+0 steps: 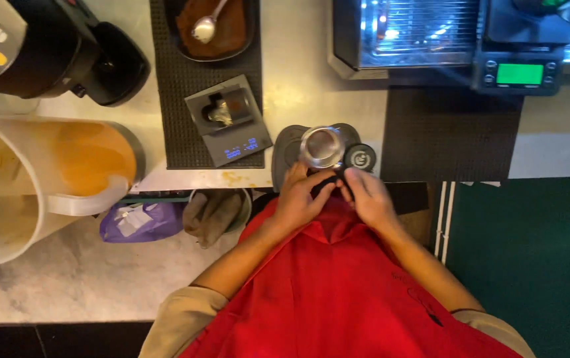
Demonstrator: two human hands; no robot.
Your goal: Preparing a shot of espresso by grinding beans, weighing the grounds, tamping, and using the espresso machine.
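Note:
My left hand [300,197] and my right hand [367,196] both grip the black handle of a portafilter [322,147] at the counter's front edge. Its round steel basket lies on a dark tamping mat [285,151]. A black round tamper [360,158] stands just right of the basket, above my right hand's fingers. A red apron covers my front below the hands.
A small grey scale [228,119] with a lit display sits on a black ribbed mat. Behind it is a dark tray of coffee grounds with a spoon [205,28]. A grinder [40,46] and a translucent jug [40,179] stand left. The espresso machine's drip tray [404,33] and a second scale [517,73] are at the back right.

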